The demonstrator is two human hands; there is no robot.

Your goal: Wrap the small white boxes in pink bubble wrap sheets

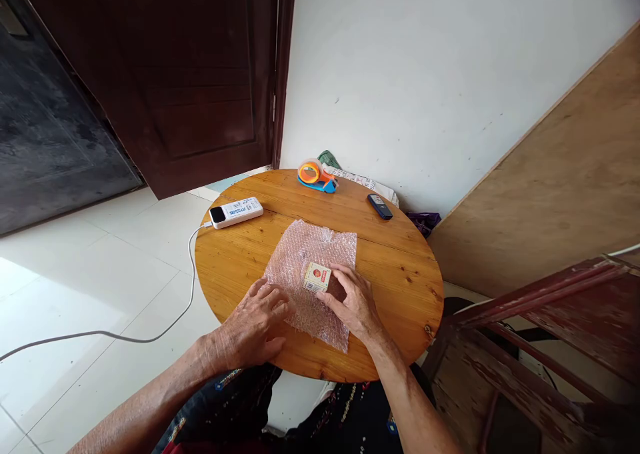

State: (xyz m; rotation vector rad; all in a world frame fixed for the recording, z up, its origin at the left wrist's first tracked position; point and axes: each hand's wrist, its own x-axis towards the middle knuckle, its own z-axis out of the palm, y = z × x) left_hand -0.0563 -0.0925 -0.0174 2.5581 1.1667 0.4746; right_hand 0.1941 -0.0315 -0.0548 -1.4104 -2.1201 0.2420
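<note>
A sheet of pinkish bubble wrap [287, 257] lies flat on the round wooden table [230, 254]. On its middle sits a small cream box [317, 276] with red print and a barcode on its side. My right hand [354, 301] has thumb and fingers around the right end of the box. At the left edge of the wrap rests my left hand [260, 317], palm down, fingers apart and slightly bent, holding nothing.
An orange and blue tape dispenser [318, 176] stands at the table's back. A dark phone-like device [380, 207] lies back right. A white power bank [237, 213] with a cable [191, 267] sits back left. Wooden furniture [530, 321] stands at the right.
</note>
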